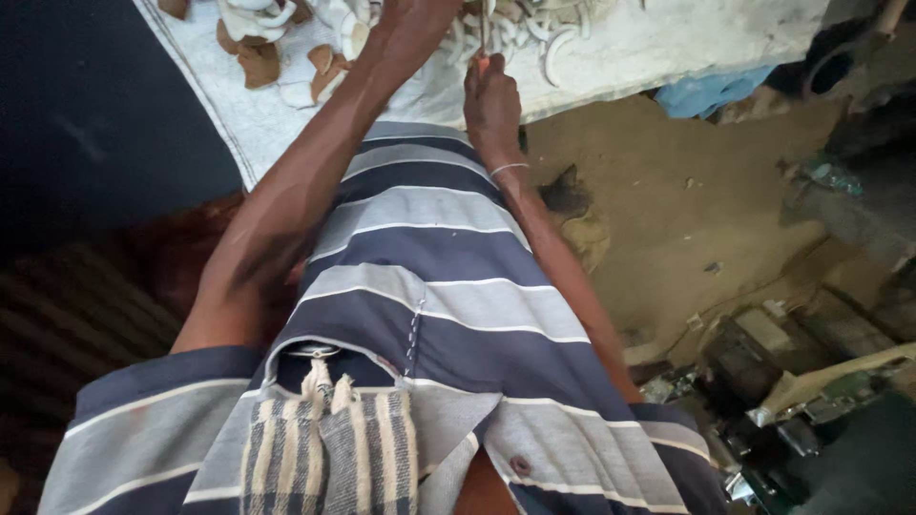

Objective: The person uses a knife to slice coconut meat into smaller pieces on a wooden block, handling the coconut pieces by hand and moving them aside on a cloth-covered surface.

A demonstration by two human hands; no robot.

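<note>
Head view, looking down own torso in a striped shirt (429,286). Right hand (491,100) closed around a thin tool with an orange-red bit (484,65) showing above the fist, at the near edge of the white cloth (286,124). Left hand (410,24) reaches into the coconut pieces (329,67) on that cloth; fingers cut off by the frame top, grip can't tell. Thin bangle (509,169) on right wrist. Dirt floor (687,210) to the right, scrap clutter (801,372) lower right.

Dirt floor (687,219) (dim, cluttered).
</note>
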